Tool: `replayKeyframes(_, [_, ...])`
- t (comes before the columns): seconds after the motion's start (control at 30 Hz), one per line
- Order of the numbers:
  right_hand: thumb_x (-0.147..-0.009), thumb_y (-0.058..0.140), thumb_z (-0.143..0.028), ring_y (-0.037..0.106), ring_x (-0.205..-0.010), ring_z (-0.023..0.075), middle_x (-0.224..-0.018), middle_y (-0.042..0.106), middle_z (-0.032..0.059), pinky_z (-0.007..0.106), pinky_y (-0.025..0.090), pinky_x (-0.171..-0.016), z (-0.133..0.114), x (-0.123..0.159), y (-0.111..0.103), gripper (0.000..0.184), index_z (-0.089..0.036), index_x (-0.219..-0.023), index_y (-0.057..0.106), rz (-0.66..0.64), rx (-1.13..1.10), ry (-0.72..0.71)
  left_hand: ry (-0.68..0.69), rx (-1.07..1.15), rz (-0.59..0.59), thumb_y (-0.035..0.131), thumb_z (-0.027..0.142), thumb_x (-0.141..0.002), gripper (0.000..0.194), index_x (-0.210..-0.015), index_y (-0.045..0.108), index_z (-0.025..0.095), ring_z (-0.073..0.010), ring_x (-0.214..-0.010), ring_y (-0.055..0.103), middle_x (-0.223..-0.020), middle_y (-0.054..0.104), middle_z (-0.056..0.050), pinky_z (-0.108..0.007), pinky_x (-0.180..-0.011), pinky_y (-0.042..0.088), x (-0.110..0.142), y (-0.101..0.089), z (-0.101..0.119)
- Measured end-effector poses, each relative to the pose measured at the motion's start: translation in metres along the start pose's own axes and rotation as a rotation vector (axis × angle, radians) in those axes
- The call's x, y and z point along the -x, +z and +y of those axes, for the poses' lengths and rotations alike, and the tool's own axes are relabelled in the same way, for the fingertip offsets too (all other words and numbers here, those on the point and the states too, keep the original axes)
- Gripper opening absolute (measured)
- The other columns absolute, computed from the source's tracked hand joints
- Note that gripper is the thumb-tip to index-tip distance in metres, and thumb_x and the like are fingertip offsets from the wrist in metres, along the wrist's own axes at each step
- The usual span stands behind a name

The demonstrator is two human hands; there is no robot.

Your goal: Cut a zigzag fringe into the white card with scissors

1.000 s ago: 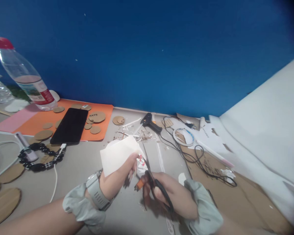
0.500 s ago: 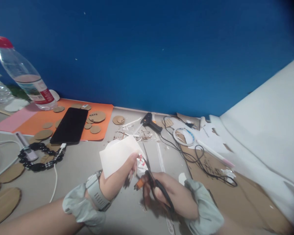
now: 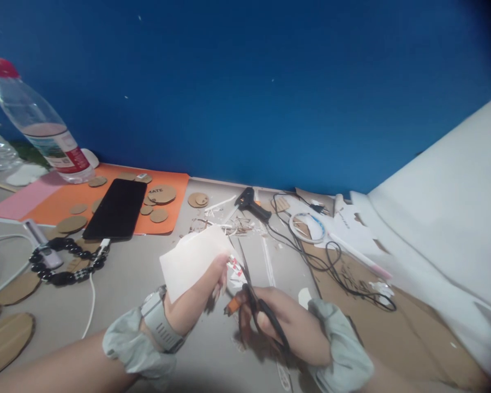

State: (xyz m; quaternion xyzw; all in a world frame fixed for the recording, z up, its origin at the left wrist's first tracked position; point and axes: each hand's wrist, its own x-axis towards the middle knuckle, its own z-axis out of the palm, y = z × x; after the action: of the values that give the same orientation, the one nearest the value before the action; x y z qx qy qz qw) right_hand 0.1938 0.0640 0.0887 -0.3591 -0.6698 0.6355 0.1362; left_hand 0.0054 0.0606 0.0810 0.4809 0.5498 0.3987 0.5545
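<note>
Fingers of the left hand [image 3: 208, 288] are closed on a sheet of white paper [image 3: 192, 262], and the right hand [image 3: 290, 322] grips black-handled scissors [image 3: 273, 322]. In the head view, the paper is over the middle of the counter [image 3: 147, 273], and the scissor blades point toward the counter's back edge, just beside the paper's right side. A small red-and-white printed piece [image 3: 234, 266] lies between the left fingertips and the blades; its print is too small to read. Something orange [image 3: 232, 306] shows by the right fingers.

Toward the back edge lie a black glue gun [image 3: 252, 205] and scattered scraps [image 3: 241, 225]. At back left, a red-capped bottle [image 3: 55, 142] bears a picture label with a red band, its text illegible. A black phone [image 3: 117, 210] lies on an orange sheet [image 3: 169, 221] among cardboard discs; one disc [image 3: 162, 195] shows lettering ending "ATE". Near the phone is a black beaded bracelet [image 3: 61, 278]. To the right, a black cable [image 3: 331, 273] crosses brown cardboard [image 3: 393, 333], whose dark marks are too blurred to read.
</note>
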Motion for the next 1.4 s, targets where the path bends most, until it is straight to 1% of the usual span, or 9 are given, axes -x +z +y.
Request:
replayKeyframes(0.23, [-0.077,0.037,-0.076,0.050,-0.054,0.0127,-0.069,0.064,0.0085,0.022,0.039,-0.049,-0.001,0.000,0.000,0.074,-0.010,-0.102,0.059,0.007,0.047,-0.006,0.015,-0.003,0.014,0.044,0.041,-0.088,0.045,-0.047,0.041,0.021,-0.0101,-0.043,0.043,-0.042,0.040,0.007,-0.023,-0.061,0.043,-0.001,-0.001,-0.001])
replayKeyframes(0.37, [-0.076,0.037,-0.076,0.050,-0.054,0.0132,-0.069,0.062,0.0074,0.022,0.039,-0.047,-0.002,0.000,0.000,0.074,-0.010,-0.102,0.058,0.000,0.018,0.009,-0.001,-0.010,0.004,0.042,0.042,-0.089,0.046,-0.048,0.043,0.021,-0.0101,-0.041,0.042,-0.041,0.040,0.007,-0.023,-0.058,0.043,-0.002,-0.002,-0.003])
replayKeyframes(0.53, [-0.076,0.037,-0.077,0.051,-0.055,0.0140,-0.067,0.061,0.0060,0.024,0.039,-0.049,-0.001,0.000,0.000,0.074,-0.011,-0.102,0.058,0.001,0.031,-0.003,0.055,-0.013,0.007,0.044,0.040,-0.089,0.045,-0.048,0.044,0.021,-0.0102,-0.042,0.043,-0.042,0.042,0.006,-0.023,-0.060,0.045,-0.002,-0.002,-0.007])
replayKeyframes(0.63, [-0.078,0.036,-0.076,0.050,-0.055,0.0137,-0.067,0.061,0.0058,0.024,0.040,-0.050,-0.001,0.000,0.000,0.074,-0.010,-0.103,0.058,-0.007,0.034,-0.006,0.051,-0.010,0.017,0.045,0.040,-0.089,0.045,-0.048,0.045,0.021,-0.0102,-0.042,0.043,-0.041,0.042,0.006,-0.023,-0.062,0.045,-0.002,-0.002,-0.010])
replayKeyframes(0.77, [-0.077,0.037,-0.076,0.053,-0.056,0.0138,-0.069,0.062,0.0068,0.023,0.040,-0.049,0.000,0.000,0.000,0.073,-0.010,-0.103,0.057,-0.024,0.014,-0.004,0.025,0.006,-0.009,0.043,0.040,-0.090,0.046,-0.048,0.045,0.021,-0.0095,-0.040,0.042,-0.041,0.041,0.006,-0.022,-0.055,0.043,-0.002,-0.002,-0.009])
replayKeyframes(1.0, [-0.078,0.036,-0.076,0.059,-0.063,0.0175,-0.071,0.064,0.0078,0.028,0.046,-0.058,0.000,0.000,0.000,0.073,-0.010,-0.102,0.057,-0.010,0.033,-0.024,0.029,-0.001,0.003,0.044,0.043,-0.089,0.048,-0.046,0.045,0.020,-0.0089,-0.039,0.041,-0.040,0.042,0.006,-0.022,-0.053,0.043,-0.001,0.000,-0.004])
replayKeyframes(1.1, [-0.079,0.036,-0.075,0.057,-0.061,0.0163,-0.071,0.064,0.0079,0.026,0.044,-0.055,0.001,0.000,0.000,0.072,-0.010,-0.102,0.057,-0.003,0.043,-0.023,0.009,-0.008,0.005,0.043,0.045,-0.089,0.051,-0.044,0.042,0.020,-0.0087,-0.038,0.041,-0.039,0.041,0.007,-0.022,-0.054,0.044,-0.001,0.000,-0.003])
replayKeyframes(1.23, [-0.078,0.036,-0.076,0.054,-0.058,0.0145,-0.069,0.063,0.0070,0.024,0.041,-0.051,0.000,0.000,0.000,0.073,-0.010,-0.102,0.057,-0.009,0.036,-0.017,0.024,-0.009,0.015,0.046,0.041,-0.088,0.048,-0.045,0.043,0.021,-0.0087,-0.040,0.042,-0.040,0.041,0.007,-0.021,-0.058,0.045,-0.001,0.000,-0.004])
replayKeyframes(1.4, [-0.078,0.036,-0.075,0.049,-0.053,0.0122,-0.068,0.061,0.0061,0.022,0.038,-0.048,-0.002,0.000,-0.001,0.074,-0.009,-0.103,0.057,-0.022,0.030,-0.020,0.040,0.005,0.020,0.047,0.040,-0.087,0.046,-0.045,0.045,0.021,-0.0095,-0.039,0.042,-0.040,0.042,0.006,-0.023,-0.055,0.045,-0.001,-0.001,-0.003])
